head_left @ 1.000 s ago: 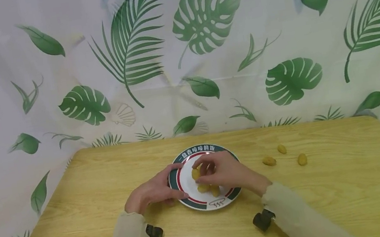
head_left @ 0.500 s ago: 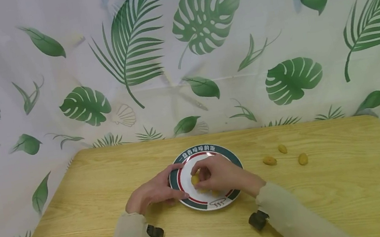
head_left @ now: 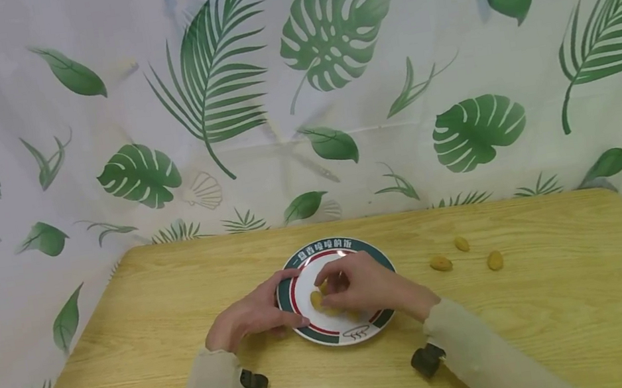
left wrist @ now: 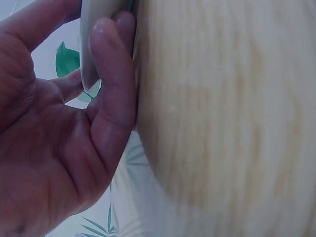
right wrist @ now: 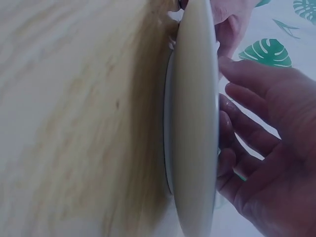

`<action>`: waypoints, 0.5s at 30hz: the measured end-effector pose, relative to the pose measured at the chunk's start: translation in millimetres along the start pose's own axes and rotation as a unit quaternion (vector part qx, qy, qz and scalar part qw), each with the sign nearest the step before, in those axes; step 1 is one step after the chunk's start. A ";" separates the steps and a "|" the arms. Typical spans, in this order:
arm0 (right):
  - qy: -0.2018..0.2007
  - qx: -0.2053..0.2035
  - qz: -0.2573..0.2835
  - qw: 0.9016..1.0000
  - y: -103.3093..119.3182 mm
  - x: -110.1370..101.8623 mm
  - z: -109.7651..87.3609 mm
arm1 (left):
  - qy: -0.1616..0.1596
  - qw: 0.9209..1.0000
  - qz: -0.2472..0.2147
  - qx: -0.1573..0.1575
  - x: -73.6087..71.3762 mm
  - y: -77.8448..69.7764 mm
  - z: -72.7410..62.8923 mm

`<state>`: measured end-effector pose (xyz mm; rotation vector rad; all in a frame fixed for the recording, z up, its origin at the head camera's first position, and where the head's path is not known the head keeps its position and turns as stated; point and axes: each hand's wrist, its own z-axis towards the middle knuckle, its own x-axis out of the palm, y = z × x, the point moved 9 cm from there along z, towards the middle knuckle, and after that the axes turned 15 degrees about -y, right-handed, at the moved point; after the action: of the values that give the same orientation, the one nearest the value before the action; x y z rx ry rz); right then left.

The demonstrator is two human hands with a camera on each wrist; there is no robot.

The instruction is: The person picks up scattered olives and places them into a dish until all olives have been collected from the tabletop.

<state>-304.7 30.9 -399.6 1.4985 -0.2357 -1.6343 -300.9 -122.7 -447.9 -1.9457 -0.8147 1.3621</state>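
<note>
A round plate [head_left: 351,335] with a dark green rim, red ring and white middle lies on the wooden table. My left hand [head_left: 256,309] grips its left rim, thumb near the front and a finger at the back; in the left wrist view other fingers of that hand [left wrist: 74,133] reach under the plate edge [left wrist: 90,54]. Over the plate's middle, my right hand [head_left: 361,284] curls thumb and index finger around a small yellow oval piece [head_left: 323,286]. Another yellow oval piece [head_left: 317,300] lies at the thumb tip. Further pieces beneath the hand are mostly hidden.
Right of the plate, three yellow-brown oval pieces lie on the table [head_left: 545,306]: one on the left [head_left: 441,263], one farther back [head_left: 461,244] and one on the right [head_left: 494,260]. A leaf-patterned cloth [head_left: 379,164] hangs behind the table.
My right hand dipped a little left and toward me, then shifted slightly back right. One yellow piece now shows lower left, by the thumb. My left hand stays on the rim.
</note>
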 end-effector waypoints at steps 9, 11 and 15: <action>-0.024 -0.003 0.045 0.999 -10.2 -13.8 -4.6 | -0.006 1.000 0.012 -0.003 0.2 0.7 0.6; -0.027 -0.003 0.057 0.998 -12.4 -16.7 -5.9 | -0.006 1.000 0.012 -0.005 0.4 0.7 0.6; -0.032 -0.003 0.078 0.996 -14.6 -23.1 -8.6 | -0.005 1.000 0.012 -0.006 0.8 0.8 1.0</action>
<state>-306.6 59.1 -395.0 1.3887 -0.3742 -1.5582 -301.6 -122.5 -449.2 -1.9647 -0.8104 1.3853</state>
